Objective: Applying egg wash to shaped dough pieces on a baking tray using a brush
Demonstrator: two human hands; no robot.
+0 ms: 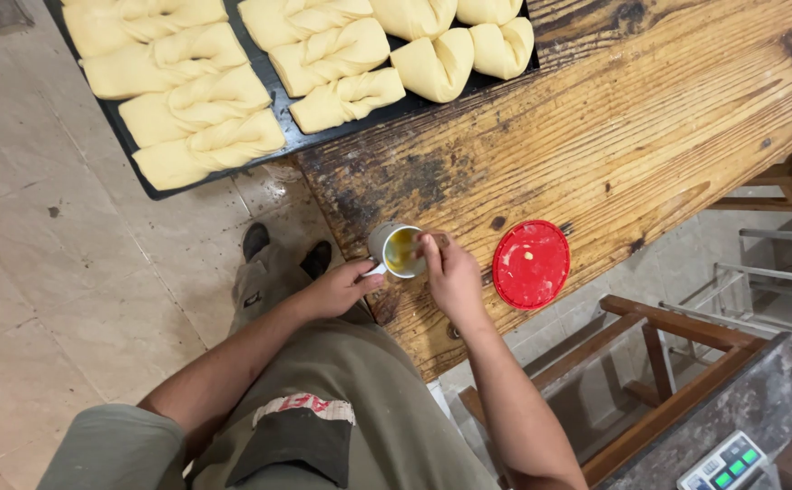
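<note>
At counter (650, 109) edge, near corner: small metal cup (399, 250) with yellow liquid, handle pinched in left hand (340, 289). Right hand (451, 275) at cup rim, fingers closed, dipping inside; item held, if any, not discernible. Just right of cup: round red lid (530, 264), lying flat. Beyond cup: dark tray (142, 172) of shaped pale dough pieces (198, 102), overhanging counter end.

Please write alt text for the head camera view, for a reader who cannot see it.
A person's left hand holds a small cup of yellow liquid by its handle while the right hand dips into it, at the edge of a worn wooden table. A red lid lies beside; a dark tray holds raw dough pieces.
</note>
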